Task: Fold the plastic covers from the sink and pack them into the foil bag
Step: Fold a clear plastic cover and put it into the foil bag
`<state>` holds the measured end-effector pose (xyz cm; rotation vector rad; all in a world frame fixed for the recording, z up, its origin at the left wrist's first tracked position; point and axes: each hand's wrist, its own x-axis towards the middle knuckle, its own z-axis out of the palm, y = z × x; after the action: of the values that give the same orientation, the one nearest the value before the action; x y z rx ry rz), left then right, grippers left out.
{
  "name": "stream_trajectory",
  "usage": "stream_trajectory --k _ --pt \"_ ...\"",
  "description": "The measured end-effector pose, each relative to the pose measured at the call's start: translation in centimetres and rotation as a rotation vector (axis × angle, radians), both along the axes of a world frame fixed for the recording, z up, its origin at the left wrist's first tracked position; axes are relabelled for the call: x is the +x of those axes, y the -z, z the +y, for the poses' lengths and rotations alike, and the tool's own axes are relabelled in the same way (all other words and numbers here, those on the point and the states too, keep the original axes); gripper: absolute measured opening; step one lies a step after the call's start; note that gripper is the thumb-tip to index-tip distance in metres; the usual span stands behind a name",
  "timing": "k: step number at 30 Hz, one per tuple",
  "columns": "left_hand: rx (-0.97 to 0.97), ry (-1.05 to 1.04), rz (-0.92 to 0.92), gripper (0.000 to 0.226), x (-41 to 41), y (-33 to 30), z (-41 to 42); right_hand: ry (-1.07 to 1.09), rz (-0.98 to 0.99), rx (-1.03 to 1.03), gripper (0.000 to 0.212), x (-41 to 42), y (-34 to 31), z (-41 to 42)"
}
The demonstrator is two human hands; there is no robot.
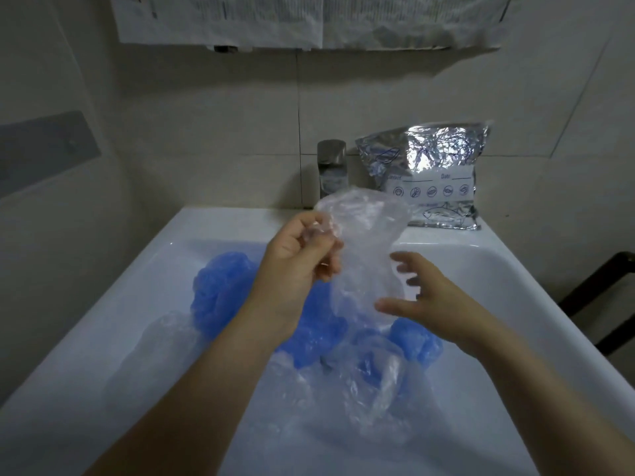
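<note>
A clear plastic cover (364, 242) hangs above the white sink (536, 286). My left hand (295, 259) grips its upper left edge with curled fingers. My right hand (426, 297) is beside the cover's lower right, its fingers spread and straight, the thumb touching the film. Blue covers (223, 293) lie crumpled in the basin, with more clear covers (374, 400) bunched in front of them. The silver foil bag (433, 173) stands on the sink's back ledge at the right, leaning against the wall.
A metal tap (331, 166) stands at the back of the sink, left of the foil bag. White tiled wall rises behind. A dark bar (598, 290) sits off the sink's right side. Printed sheets (309, 18) hang on the wall above.
</note>
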<state>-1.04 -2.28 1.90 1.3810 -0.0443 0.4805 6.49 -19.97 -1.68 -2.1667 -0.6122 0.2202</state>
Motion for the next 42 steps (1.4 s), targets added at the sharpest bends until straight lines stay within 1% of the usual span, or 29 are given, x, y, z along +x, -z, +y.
stream_trajectory --k 1,2,3,4,5,6,7,9,10,12,14,17,18,20,22,23,24,25,27,28,30,32,34,35,37,38,39,40,42 --pt "0.185 -0.037 -0.027 0.031 -0.1 0.2 0.1 -0.023 0.074 0.117 0.068 -0.2 -0.3 0.1" --pt "0.418 -0.076 -0.058 0.032 -0.2 0.5 0.1 -0.028 0.104 0.29 0.062 -0.3 -0.8 0.3" --pt "0.648 -0.107 -0.099 0.031 -0.4 0.7 0.1 -0.007 0.105 0.483 0.048 -0.3 -1.6 0.6" --pt "0.818 -0.123 -0.138 0.026 -0.4 1.1 0.1 0.028 0.096 0.633 0.04 -0.3 -2.2 0.7" --pt "0.912 -0.126 -0.16 0.023 -0.6 1.4 0.0 0.029 0.036 0.704 0.046 -0.5 -2.4 0.4" --pt "0.965 -0.126 -0.167 0.025 -0.6 1.6 0.0 -0.01 -0.047 0.715 0.055 -0.7 -2.5 0.1" --pt "1.015 -0.128 -0.186 0.026 -0.5 1.8 -0.1 -0.052 -0.15 0.679 0.056 -1.2 -2.7 -0.2" --pt "1.125 -0.127 -0.251 0.028 -0.5 2.0 -0.2 -0.118 -0.295 0.589 0.039 -1.9 -2.6 -0.8" --pt "1.165 -0.137 -0.283 0.031 -0.6 2.1 -0.3 -0.129 -0.421 0.503 0.035 -1.7 -2.4 -0.8" --pt "1.206 -0.171 -0.331 0.034 -0.8 2.1 -0.4 -0.158 -0.671 0.27 0.039 -1.7 -2.0 -0.6" --pt "1.226 -0.227 -0.375 0.031 -1.0 1.7 -0.5 -0.135 -0.77 0.118 0.04 -1.9 -1.9 -0.1" --pt "1.27 -0.263 -0.436 0.022 -0.8 1.3 -0.1 -0.104 -0.897 -0.026 0.025 -2.1 -2.1 -0.3" --pt "1.288 -0.271 -0.454 0.019 -0.7 1.2 0.2 -0.086 -0.895 -0.039 0.019 -2.2 -2.3 -0.3" --pt "1.29 -0.324 -0.445 0.027 -0.8 1.1 0.4 -0.042 -0.799 0.006 0.012 -2.8 -2.5 -0.5" --pt "1.22 -0.388 -0.391 0.036 -0.9 0.9 0.5 -0.029 -0.69 0.027 0.027 -3.3 -2.4 -0.2" --pt "1.185 -0.402 -0.373 0.037 -0.9 0.9 0.5 -0.053 -0.631 0.003 0.036 -3.5 -2.2 0.1" --pt "1.17 -0.402 -0.362 0.037 -0.8 1.0 0.6 -0.103 -0.567 -0.041 0.039 -3.7 -1.9 0.5" --pt "1.178 -0.398 -0.356 0.033 -0.7 1.2 0.7 -0.177 -0.502 -0.071 0.032 -4.1 -1.6 1.0" --pt "1.228 -0.405 -0.348 0.023 -0.4 1.5 0.8 -0.291 -0.395 -0.069 0.007 -4.3 -0.6 2.1" --pt "1.244 -0.413 -0.329 0.02 -0.4 1.7 0.8 -0.303 -0.346 -0.088 0.006 -4.5 -0.2 2.6" --pt "1.248 -0.445 -0.281 0.019 -0.3 1.8 0.8 -0.283 -0.25 -0.21 0.021 -4.5 0.4 2.9" --pt "1.236 -0.488 -0.238 0.013 -0.1 2.0 1.1 -0.227 -0.18 -0.405 0.032 -4.3 0.2 2.7" --pt "1.213 -0.508 -0.181 0.025 0.1 2.1 1.7 -0.128 -0.208 -0.575 0.04 -4.1 -0.4 2.1" --pt "1.216 -0.489 -0.162 0.03 0.3 2.2 2.1 -0.065 -0.251 -0.588 0.05 -4.0 -0.9 1.6" --pt "1.258 -0.39 -0.179 0.028 0.6 2.4 2.7 0.045 -0.359 -0.462 0.073 -3.7 -2.3 0.8" --pt "1.288 -0.341 -0.199 0.023 0.8 2.4 2.9 0.063 -0.409 -0.405 0.079 -3.4 -3.1 0.3" --pt "1.327 -0.32 -0.209 0.016 0.9 2.5 3.0 0.062 -0.43 -0.388 0.08 -3.1 -3.9 0.0" --pt "1.359 -0.332 -0.221 0.01 0.9 2.6 3.1 0.047 -0.439 -0.408 0.076 -2.8 -4.7 -0.3" --pt "1.388 -0.397 -0.202 0.01 1.1 2.7 3.1 0.017 -0.568 -0.52 0.049 -1.8 -5.5 -0.8"
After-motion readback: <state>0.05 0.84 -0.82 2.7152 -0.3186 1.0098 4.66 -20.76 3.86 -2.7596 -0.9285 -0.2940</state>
